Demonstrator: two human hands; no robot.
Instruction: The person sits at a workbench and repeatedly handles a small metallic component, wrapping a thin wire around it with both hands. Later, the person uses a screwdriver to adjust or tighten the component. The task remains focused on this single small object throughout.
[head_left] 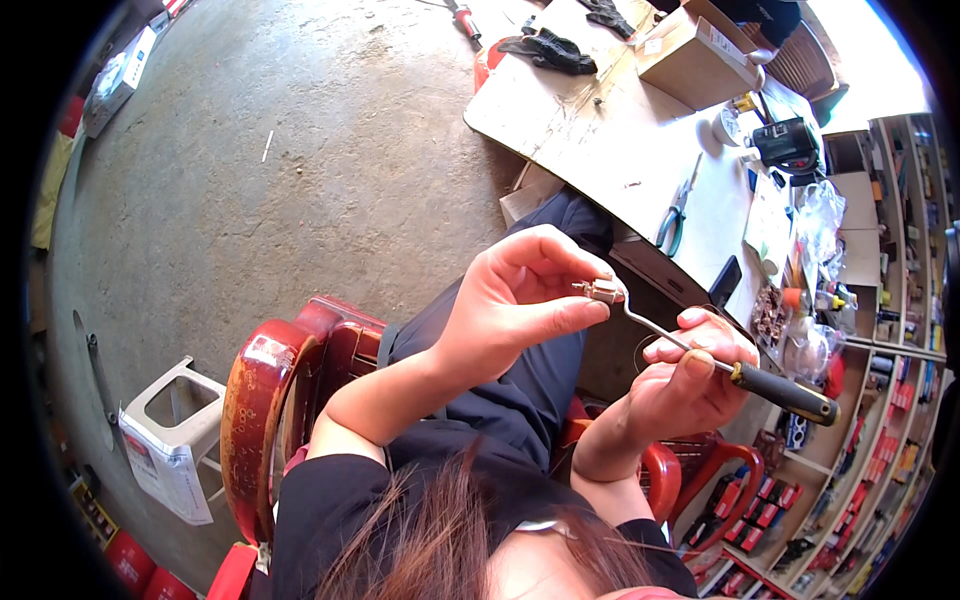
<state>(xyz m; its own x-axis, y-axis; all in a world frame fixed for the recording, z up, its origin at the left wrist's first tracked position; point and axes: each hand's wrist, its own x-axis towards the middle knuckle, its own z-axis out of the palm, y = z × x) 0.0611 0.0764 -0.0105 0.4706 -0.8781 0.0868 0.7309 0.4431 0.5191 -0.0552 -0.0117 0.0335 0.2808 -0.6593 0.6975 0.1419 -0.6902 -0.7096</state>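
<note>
My left hand (525,295) pinches a small silvery metal part (604,291) with a thin pin at one end, between thumb and fingertips. In my right hand (700,375) is a screwdriver-like tool (785,393) with a black and yellow handle and a bent metal shaft. Its shaft runs between my thumb and fingers, and the handle sticks out to the right. The shaft's tip meets or overlaps the metal part's right end; contact cannot be made out. A thin wire (637,358) curves beside my right fingers. Both hands are raised above my lap.
A white-topped table (600,130) at upper right bears teal-handled pliers (675,215), a phone (725,282), black gloves (550,50), a cardboard box (695,60) and clear plastic bags (820,220). Stocked shelves (890,420) line the right. A red chair (262,400) and a pale stool (185,400) stand left.
</note>
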